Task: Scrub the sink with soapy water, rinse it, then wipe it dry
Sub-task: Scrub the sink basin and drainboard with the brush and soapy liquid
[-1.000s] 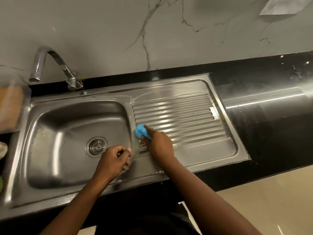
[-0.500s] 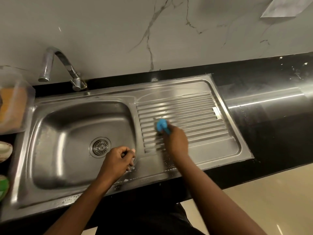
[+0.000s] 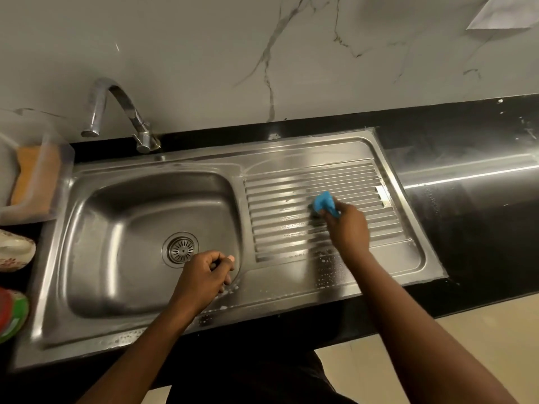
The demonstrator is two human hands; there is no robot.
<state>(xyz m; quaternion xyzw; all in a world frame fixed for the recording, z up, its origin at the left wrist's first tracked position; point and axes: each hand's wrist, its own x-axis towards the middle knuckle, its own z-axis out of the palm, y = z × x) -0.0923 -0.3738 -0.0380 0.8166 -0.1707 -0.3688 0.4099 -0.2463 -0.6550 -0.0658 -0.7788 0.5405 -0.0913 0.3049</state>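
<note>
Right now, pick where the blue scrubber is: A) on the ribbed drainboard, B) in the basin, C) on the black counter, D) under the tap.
A: the right hand holds the scrubber against the ribs of the drainboard.

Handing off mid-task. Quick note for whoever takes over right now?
Right hand: grips the blue scrubber, set on the ribbed drainboard.
Left hand: fingers curled, nothing seen in it, resting on the sink rim at the basin's front right edge.
Done: suds on drainboard and front rim.
Left: finish scrubbing, rinse (no water from the tap), wipe dry.
</note>
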